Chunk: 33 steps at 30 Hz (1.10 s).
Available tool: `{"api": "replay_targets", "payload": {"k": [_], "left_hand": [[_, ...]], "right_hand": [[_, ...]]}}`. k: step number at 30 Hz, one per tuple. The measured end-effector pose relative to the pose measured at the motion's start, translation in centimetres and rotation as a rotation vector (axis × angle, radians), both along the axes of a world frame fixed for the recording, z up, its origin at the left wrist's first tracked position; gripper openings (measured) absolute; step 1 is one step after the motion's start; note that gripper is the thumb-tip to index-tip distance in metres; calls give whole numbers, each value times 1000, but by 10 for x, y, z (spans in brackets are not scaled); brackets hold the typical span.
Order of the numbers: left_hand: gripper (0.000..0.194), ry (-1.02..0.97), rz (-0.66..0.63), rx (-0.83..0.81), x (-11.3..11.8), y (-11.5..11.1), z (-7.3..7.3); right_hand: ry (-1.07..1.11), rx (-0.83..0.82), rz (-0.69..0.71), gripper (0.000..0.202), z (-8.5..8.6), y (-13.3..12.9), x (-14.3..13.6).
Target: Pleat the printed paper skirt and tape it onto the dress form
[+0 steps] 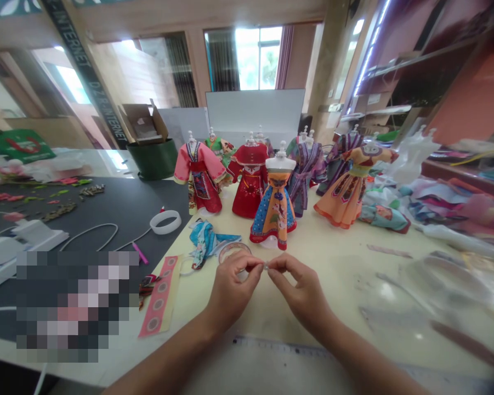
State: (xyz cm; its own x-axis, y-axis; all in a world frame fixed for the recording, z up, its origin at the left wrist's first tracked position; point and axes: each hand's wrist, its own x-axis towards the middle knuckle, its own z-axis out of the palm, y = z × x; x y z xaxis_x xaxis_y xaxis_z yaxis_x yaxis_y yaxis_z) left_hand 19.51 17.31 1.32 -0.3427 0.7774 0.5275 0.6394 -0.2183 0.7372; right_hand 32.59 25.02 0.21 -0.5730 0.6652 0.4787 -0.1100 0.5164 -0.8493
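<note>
My left hand [235, 282] and my right hand [298, 285] meet above the table, thumbs and forefingers pinched together. Between their fingertips is a tiny pale piece [266, 266], too small to name. Just beyond them stands a small white dress form [280, 163] wearing an orange and blue doll dress [273, 214] with a red hem. Behind my left hand lies a roll of clear tape [234, 252], partly hidden by the fingers. A blue patterned cloth [205, 241] is crumpled next to it.
More dressed forms stand behind, with a pink robe [199, 173], a red dress [250, 181] and an orange dress [353, 186]. A pink patterned strip [160, 296] lies left, near a white tape roll [165, 221] and a power strip [33, 241]. A ruler [279, 346] lies in front.
</note>
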Motion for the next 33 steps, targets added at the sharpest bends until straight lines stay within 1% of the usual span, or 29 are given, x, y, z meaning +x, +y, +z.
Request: {"api": "replay_targets", "payload": {"k": [9, 18, 27, 33], "left_hand": [[12, 8, -23, -11, 0, 1, 0], [11, 73, -27, 6, -1, 0, -3], [12, 120, -46, 14, 0, 0, -2], [11, 87, -60, -12, 0, 0, 1]], "right_hand": [[-14, 60, -36, 8, 0, 1, 0], [-62, 82, -58, 10, -1, 1, 1], [-108, 77, -57, 9, 0, 2, 4], [-122, 64, -65, 10, 4, 2, 4]]}}
